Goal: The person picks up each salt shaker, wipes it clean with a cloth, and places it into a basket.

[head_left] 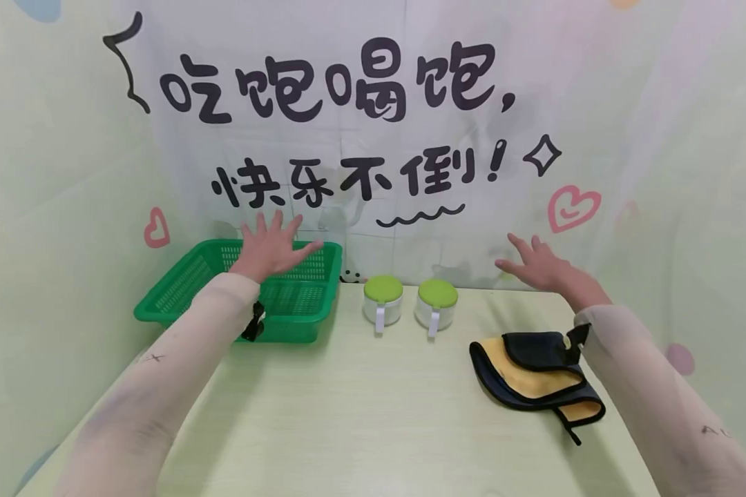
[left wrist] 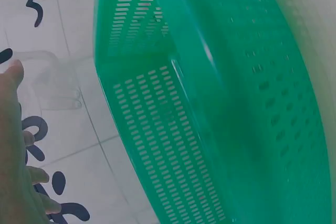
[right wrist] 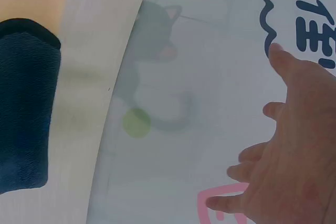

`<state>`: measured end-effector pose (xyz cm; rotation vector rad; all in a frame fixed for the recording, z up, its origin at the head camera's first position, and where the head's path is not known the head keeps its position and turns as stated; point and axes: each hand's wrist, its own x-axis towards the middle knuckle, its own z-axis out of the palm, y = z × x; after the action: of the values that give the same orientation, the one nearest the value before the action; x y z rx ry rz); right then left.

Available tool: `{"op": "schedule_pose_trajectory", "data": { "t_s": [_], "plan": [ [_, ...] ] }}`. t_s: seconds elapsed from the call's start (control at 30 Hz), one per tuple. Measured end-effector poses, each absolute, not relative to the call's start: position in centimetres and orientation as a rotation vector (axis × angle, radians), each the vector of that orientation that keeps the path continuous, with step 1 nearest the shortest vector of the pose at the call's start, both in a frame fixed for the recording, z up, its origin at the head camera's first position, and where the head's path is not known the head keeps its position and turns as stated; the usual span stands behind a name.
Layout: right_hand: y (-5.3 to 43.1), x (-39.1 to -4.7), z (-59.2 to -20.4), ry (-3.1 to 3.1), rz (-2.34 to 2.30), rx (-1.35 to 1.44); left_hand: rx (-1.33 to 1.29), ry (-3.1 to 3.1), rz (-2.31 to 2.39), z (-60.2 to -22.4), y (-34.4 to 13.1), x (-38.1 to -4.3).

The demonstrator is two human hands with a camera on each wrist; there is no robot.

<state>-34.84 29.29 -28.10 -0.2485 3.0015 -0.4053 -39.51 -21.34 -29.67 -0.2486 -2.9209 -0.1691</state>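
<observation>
My left hand [head_left: 270,248] is held over the green plastic basket [head_left: 298,331], its fingers spread and holding nothing. In the left wrist view the basket's slotted wall [left wrist: 157,140] fills the middle, with the hand [left wrist: 16,145] at the left edge. My right hand [head_left: 541,266] hovers at the back right, fingers extended, with nothing in it. Below that hand a folded cloth [head_left: 528,373], dark blue and yellow with black edging, lies on the table. Two clear jars with green lids, a left jar [head_left: 383,300] and a right jar [head_left: 436,304], stand between the hands.
The pale wooden table [head_left: 348,414] ends at the back against a white curtain [head_left: 373,138] printed with black characters and pink hearts. Both jars have a white handle facing the front. The basket stands at the table's back left.
</observation>
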Motion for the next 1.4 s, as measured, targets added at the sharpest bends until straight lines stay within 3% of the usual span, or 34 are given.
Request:
{"op": "schedule_pose_trajectory", "data": {
  "t_s": [0.43, 0.77, 1.13, 1.4],
  "plan": [
    [32.5, -31.4, -33.2, 2.861, -0.644, -0.393, -0.384, -2.793, -0.419, -31.4, -16.8, -37.1],
    [34.5, -29.7, -36.3, 2.69, -0.687, -0.089, -0.464, -2.644, -0.975, -33.3, -11.6, -34.5],
    [35.6, -29.2, -39.0, 2.883, -0.56, 0.133, -0.355, -2.636, -1.396, -37.7, -7.0, -32.9],
    [36.2, -29.6, -40.6, 2.883, -0.855, 0.283, -0.341, -2.613, -1.613, -38.7, -5.2, -32.2]
  ]
}}
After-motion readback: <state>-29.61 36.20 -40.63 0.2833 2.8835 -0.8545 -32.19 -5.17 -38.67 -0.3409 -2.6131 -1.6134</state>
